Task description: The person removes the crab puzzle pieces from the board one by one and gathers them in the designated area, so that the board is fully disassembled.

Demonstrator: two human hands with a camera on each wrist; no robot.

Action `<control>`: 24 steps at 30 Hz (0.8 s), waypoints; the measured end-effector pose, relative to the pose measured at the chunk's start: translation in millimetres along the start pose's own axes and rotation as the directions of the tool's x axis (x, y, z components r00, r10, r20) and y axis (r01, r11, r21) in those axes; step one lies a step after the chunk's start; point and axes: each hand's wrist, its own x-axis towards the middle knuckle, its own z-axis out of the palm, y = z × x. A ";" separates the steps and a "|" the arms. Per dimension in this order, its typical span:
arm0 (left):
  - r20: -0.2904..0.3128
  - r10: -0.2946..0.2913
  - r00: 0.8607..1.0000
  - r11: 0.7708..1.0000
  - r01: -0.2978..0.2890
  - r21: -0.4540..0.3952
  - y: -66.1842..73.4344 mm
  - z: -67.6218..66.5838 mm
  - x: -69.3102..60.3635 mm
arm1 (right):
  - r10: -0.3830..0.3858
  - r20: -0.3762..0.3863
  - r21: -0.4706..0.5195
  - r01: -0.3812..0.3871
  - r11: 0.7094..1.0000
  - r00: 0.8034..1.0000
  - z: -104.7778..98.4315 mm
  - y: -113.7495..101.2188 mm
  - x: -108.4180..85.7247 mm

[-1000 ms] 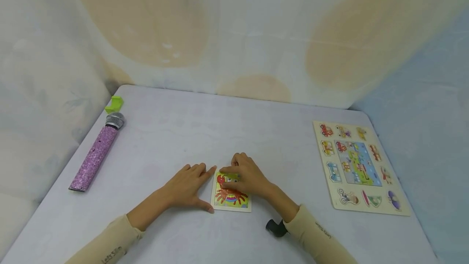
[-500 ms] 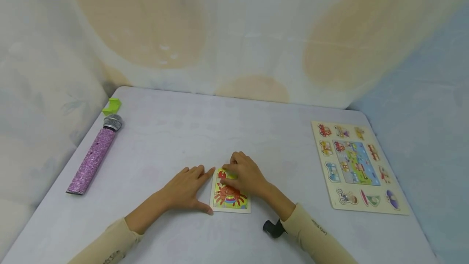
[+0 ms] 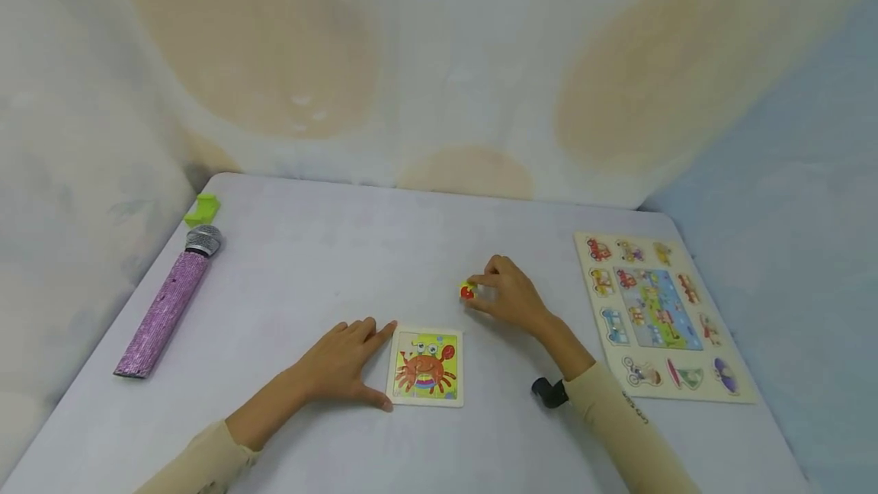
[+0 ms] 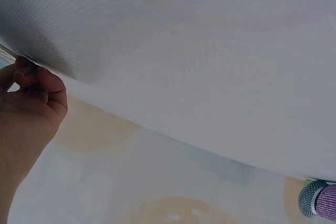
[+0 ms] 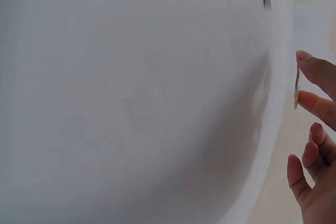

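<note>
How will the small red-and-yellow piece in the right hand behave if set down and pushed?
The piece is probably light: it's small, held in the right hand's fingertips. It looks thin in the right wrist view, so lifting it once flat may be awkward. That flat shape would likely slide rather than roll.

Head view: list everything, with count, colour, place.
Crab puzzle: 1, red, yellow and cream, front centre.
Puzzle piece: 1, red-yellow, beyond crab puzzle.
Vehicle puzzle board: 1, cream, multicoloured, right side.
Microphone: 1, silver and purple, left side.
Green object: 1, green, beyond microphone.
Black object: 1, black, right of crab puzzle.
Table: 1, white, underneath.
Backdrop: 1, white, tan, pale blue, behind and beside table.
Sleeves: 2, beige, bottom edge.
Left hand: 1, bare, left of crab puzzle.
Right hand: 1, bare, pinching puzzle piece.
</note>
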 end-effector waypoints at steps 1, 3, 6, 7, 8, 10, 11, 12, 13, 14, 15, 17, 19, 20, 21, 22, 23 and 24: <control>-0.001 -0.002 1.000 1.000 0.002 0.002 -0.8 0.8 -0.6 | 0.011 0.000 -0.013 -0.011 1.000 1.000 -2.7 6.1 3.4; 0.002 -0.008 1.000 1.000 0.008 0.001 -2.3 2.2 -1.6 | 0.032 0.005 -0.031 -0.032 0.999 0.999 -7.6 17.1 10.7; 0.007 -0.013 1.000 1.000 0.013 -0.004 -3.8 3.2 -1.9 | 0.071 0.018 -0.063 -0.070 0.996 0.997 -12.5 31.6 21.6; 0.010 -0.015 1.000 1.000 0.015 -0.006 -4.1 3.2 -1.7 | 0.083 0.018 -0.070 -0.082 0.994 0.996 -13.7 35.5 24.9; 0.011 -0.015 1.000 1.000 0.015 -0.010 -4.4 3.1 -1.4 | 0.095 0.018 -0.075 -0.093 0.993 0.995 -14.8 39.0 28.0; 0.010 -0.013 1.000 1.000 0.014 -0.018 -4.4 3.3 -1.1 | 0.117 0.017 -0.079 -0.115 0.990 0.993 -15.9 44.8 33.0; 0.011 -0.014 1.000 1.000 0.014 -0.018 -4.2 3.6 -1.3 | 0.126 0.016 -0.075 -0.124 0.989 0.992 -16.1 47.3 34.9; 0.012 -0.015 1.000 1.000 0.016 -0.018 -4.0 3.8 -1.4 | 0.133 0.015 -0.071 -0.132 0.989 0.991 -16.3 49.3 36.6; 0.013 -0.017 1.000 1.000 0.017 -0.019 -3.8 3.8 -1.5 | 0.140 0.014 -0.067 -0.139 0.988 0.990 -16.5 50.7 38.1; 0.014 -0.017 1.000 1.000 0.018 -0.019 -3.7 4.0 -1.5 | 0.146 0.016 -0.065 -0.145 0.987 0.989 -16.6 52.4 39.4; 0.016 -0.018 1.000 1.000 0.019 -0.015 -3.7 4.3 -1.5 | 0.153 0.017 -0.062 -0.152 0.986 0.988 -16.7 53.7 40.4; 0.018 -0.019 1.000 1.000 0.020 -0.012 -3.6 4.3 -1.5 | 0.168 0.021 -0.059 -0.167 0.984 0.986 -16.7 56.0 42.0; 0.017 -0.019 1.000 1.000 0.019 -0.013 -3.6 4.0 -1.3 | 0.179 0.026 -0.064 -0.177 0.982 0.983 -16.0 59.0 42.8; 0.015 -0.018 1.000 1.000 0.019 -0.013 -3.6 3.8 -1.2 | 0.184 0.029 -0.064 -0.182 0.981 0.982 -15.5 60.5 43.0; 0.014 -0.019 1.000 1.000 0.019 -0.013 -3.6 3.6 -1.0 | 0.189 0.031 -0.066 -0.186 0.980 0.982 -14.8 62.1 43.3; 0.012 -0.019 1.000 1.000 0.019 -0.014 -3.6 3.2 -0.9 | 0.191 0.033 -0.068 -0.188 0.980 0.981 -14.0 63.8 43.5; 0.011 -0.020 1.000 1.000 0.020 -0.014 -3.7 3.0 -0.7 | 0.192 0.035 -0.070 -0.189 0.979 0.981 -13.3 65.5 43.7; 0.010 -0.021 1.000 1.000 0.021 -0.015 -3.8 2.6 -0.5 | 0.194 0.037 -0.071 -0.191 0.979 0.980 -12.4 67.3 44.0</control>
